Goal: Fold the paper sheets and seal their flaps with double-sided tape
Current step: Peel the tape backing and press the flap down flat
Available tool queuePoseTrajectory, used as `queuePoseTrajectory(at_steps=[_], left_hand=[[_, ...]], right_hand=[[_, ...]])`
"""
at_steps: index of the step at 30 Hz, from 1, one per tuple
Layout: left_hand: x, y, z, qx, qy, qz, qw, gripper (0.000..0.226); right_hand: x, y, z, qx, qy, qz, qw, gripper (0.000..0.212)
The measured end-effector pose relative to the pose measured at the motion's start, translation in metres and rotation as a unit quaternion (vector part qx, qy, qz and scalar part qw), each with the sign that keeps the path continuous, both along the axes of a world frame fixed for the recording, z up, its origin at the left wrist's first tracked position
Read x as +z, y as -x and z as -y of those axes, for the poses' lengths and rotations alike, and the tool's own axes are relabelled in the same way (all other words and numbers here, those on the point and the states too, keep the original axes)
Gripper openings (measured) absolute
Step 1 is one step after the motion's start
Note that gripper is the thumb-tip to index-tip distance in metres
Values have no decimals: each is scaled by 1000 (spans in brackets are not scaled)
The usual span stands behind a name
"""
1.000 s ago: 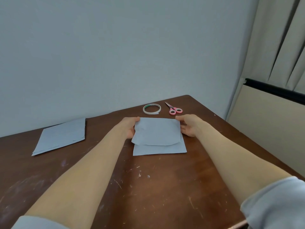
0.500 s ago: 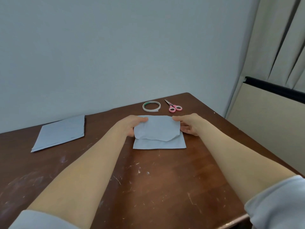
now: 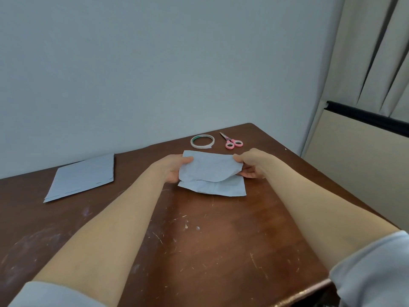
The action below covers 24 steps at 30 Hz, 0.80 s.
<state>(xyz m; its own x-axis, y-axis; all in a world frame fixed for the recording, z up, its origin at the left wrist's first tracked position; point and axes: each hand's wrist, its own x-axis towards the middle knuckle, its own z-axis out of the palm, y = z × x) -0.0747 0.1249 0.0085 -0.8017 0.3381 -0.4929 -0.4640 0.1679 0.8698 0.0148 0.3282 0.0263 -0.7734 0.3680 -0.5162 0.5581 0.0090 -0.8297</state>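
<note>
A light blue paper sheet [image 3: 210, 171] lies mid-table with its far half curled up and over toward me. My left hand [image 3: 174, 168] pinches the raised flap at its left corner, thumb on top. My right hand [image 3: 251, 166] pinches the flap's right corner, fingers underneath. The lower half of the sheet rests flat on the wooden table [image 3: 199, 240]. A roll of double-sided tape [image 3: 202, 141] lies just beyond the sheet, untouched.
Pink-handled scissors [image 3: 232, 142] lie right of the tape near the far corner. A stack of blue sheets [image 3: 83, 177] sits at the far left. The table's right edge runs close behind my right arm; a wall stands behind the table.
The flap has been carried farther away from me, uncovering more of the lower half. Both hands moved with it toward the tape, still pinching its corners.
</note>
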Motion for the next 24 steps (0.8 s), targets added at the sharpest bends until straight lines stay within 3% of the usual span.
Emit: queuePoseTrajectory(at_steps=[5,10,18,24], left_hand=[[-1,-3,2,-5,-3,-3,1000,37],[-1,-8,4,-11,-21,-12,1000,40],[-2,-19,3,-6,-16,-46,999,41],[-3,-26,2,-3,-11,-53,999,43]], right_hand=[[-1,1,8,-24,28,-18,999,28],[-3,-6,8,-14,22,-11,1000,43],[-3,-16,10,-2,68,23,997,16],[-2,-16,12,-6,56,23,998,16]])
